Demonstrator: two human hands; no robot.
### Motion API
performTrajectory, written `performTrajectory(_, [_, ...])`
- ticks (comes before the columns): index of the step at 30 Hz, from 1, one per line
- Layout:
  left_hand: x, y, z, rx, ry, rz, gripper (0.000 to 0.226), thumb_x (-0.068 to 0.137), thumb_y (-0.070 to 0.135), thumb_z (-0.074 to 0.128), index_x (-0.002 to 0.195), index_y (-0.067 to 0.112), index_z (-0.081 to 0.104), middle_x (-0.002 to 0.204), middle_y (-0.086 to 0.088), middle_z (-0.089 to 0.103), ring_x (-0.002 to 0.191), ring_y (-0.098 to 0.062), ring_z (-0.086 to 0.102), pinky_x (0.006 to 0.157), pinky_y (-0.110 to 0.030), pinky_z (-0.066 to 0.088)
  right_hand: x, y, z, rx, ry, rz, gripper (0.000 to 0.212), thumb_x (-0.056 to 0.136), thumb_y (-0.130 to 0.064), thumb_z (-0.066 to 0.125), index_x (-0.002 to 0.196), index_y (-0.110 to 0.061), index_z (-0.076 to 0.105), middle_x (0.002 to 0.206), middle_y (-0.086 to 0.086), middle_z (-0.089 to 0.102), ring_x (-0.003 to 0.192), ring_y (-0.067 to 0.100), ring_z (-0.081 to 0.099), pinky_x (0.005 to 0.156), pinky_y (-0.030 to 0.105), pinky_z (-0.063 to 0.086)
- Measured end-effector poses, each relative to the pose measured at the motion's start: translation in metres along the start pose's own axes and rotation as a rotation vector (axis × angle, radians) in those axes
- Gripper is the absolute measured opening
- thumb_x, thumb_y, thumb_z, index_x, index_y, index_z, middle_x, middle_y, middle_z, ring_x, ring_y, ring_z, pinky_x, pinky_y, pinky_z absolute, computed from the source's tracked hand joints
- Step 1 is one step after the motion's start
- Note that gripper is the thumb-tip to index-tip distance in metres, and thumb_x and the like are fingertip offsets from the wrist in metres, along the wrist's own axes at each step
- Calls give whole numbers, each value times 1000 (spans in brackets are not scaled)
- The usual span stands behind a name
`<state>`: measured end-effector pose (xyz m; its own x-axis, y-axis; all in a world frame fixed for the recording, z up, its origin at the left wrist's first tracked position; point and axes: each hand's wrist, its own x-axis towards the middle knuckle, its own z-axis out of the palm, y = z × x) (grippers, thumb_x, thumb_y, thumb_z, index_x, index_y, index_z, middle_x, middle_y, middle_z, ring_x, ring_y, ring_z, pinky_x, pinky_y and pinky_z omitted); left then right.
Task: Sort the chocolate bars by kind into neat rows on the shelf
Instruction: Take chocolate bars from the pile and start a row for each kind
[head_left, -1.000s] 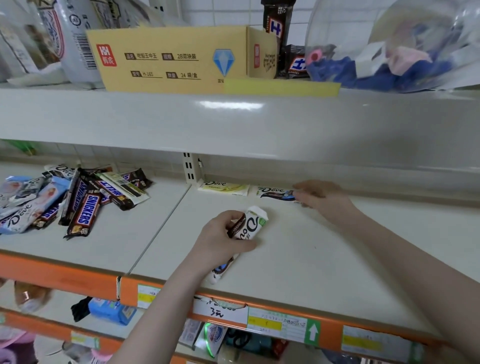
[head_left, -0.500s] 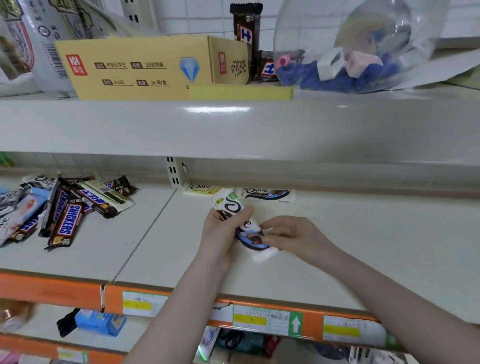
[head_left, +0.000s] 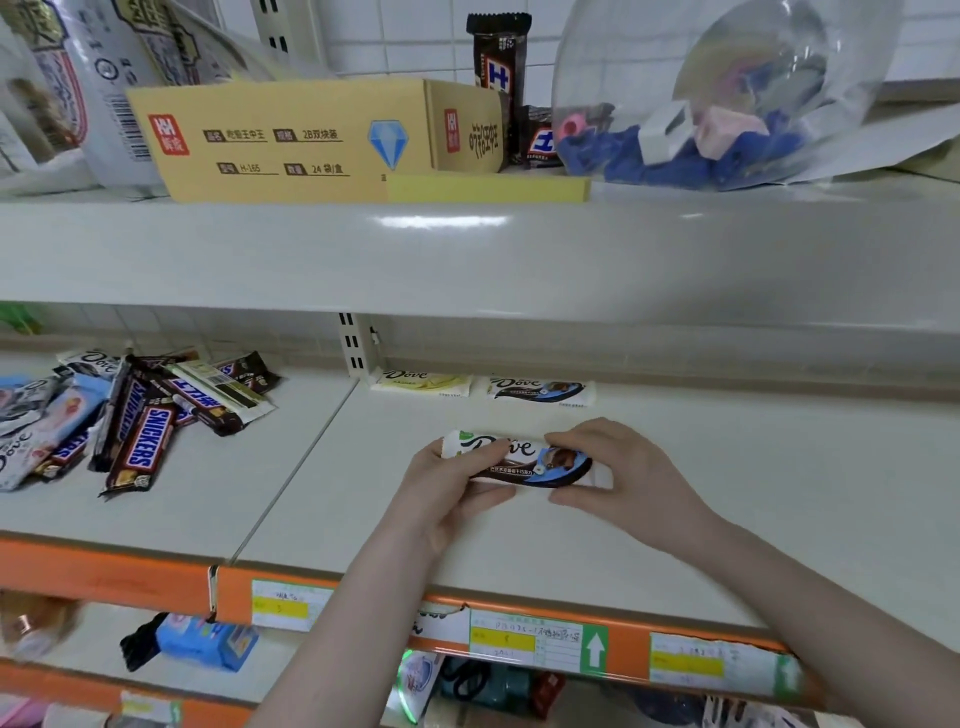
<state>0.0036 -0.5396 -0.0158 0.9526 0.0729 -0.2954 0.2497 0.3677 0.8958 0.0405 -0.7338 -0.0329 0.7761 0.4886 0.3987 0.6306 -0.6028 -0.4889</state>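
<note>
left hand (head_left: 441, 486), right hand (head_left: 631, 475), both pinching Dove bar (head_left: 519, 460)

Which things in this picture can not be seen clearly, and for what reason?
- Dove bar, head view: both ends covered by the left hand and right hand.
- Pile of bars, head view: overlapping, cut by the left edge; no count possible.
- Price labels on the shelf edge: handwriting too small.
- Lower shelf goods: blurred, partly hidden by the edge.

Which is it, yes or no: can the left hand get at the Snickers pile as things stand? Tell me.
Probably not at once: the left hand and the right hand both grip a Dove bar. The shelf between it and the Snickers pile lies bare, so the path looks free once it lets go.
</note>
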Motion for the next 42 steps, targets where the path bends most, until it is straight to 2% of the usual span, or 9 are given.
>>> performTrajectory(5, [1, -8, 2, 22, 27, 56, 19, 81, 4, 68, 99, 1, 63, 95, -15, 73, 83, -24, 71, 72, -33, 60, 7, 10, 1, -266, 79, -127, 49, 66, -49, 62, 103, -18, 68, 95, 0, 70, 86, 23, 65, 79, 32, 45])
performTrajectory(10, [3, -12, -8, 966, 423, 519, 37, 85, 29, 62, 119, 20, 54, 112, 4, 60, 103, -16, 58, 82, -26, 43, 31, 16, -3, -271, 192, -62, 38, 59, -31, 70, 93, -13, 72, 93, 5, 72, 83, 27, 65, 80, 29, 44])
performTrajectory(13, [0, -19, -19, 1308, 444, 618, 45, 89, 34, 54, 129, 15, 49, 123, -3, 55, 113, -23, 52, 89, -30, 40, 50, 25, -1, -305, 203, 12, 40, 61, -29, 68, 99, -17, 72, 94, 3, 72, 85, 28, 64, 71, 18, 33])
performTrajectory(17, [0, -28, -28, 1502, 422, 641, 36, 75, 35, 62, 100, 9, 67, 90, -8, 68, 81, -30, 65, 66, -34, 52, 66, 36, 11, -300, 163, 125, 31, 70, -25, 70, 101, -24, 68, 90, 0, 70, 89, 27, 59, 67, 29, 40])
performTrajectory(20, [2, -28, -28, 1562, 412, 627, 35, 67, 38, 63, 88, 11, 70, 79, -5, 68, 70, -28, 66, 58, -32, 53, 75, 40, 19, -278, 146, 130, 27, 72, -25, 69, 98, -22, 69, 89, 2, 70, 87, 27, 58, 65, 30, 39])
performTrajectory(24, [1, -30, -26, 1549, 398, 579, 41, 84, 37, 57, 115, 11, 61, 109, -7, 63, 102, -30, 59, 83, -37, 46, 79, 43, 26, -268, 109, 134, 24, 73, -24, 69, 97, -19, 70, 97, 2, 72, 92, 28, 59, 72, 31, 41])
performTrajectory(28, [2, -29, -25, 1527, 393, 597, 45, 88, 38, 51, 126, 14, 54, 121, -5, 58, 113, -27, 52, 91, -35, 41, 78, 49, 29, -240, 129, 159, 29, 73, -21, 71, 102, -19, 69, 104, 1, 71, 98, 28, 59, 80, 32, 42])
performTrajectory(35, [5, -33, -26, 1525, 384, 602, 41, 86, 36, 52, 117, 10, 59, 113, -9, 62, 106, -30, 56, 87, -37, 44, 76, 60, 33, -257, 95, 170, 30, 75, -14, 69, 105, -14, 69, 110, 1, 69, 94, 29, 59, 73, 18, 27])
performTrajectory(42, [-4, -26, -27, 1584, 423, 563, 46, 92, 43, 43, 129, 17, 48, 125, -1, 54, 116, -22, 48, 92, -31, 38, 69, 42, 26, -244, 151, 189, 35, 77, -31, 50, 102, -18, 69, 99, 6, 70, 87, 32, 60, 78, 28, 40])
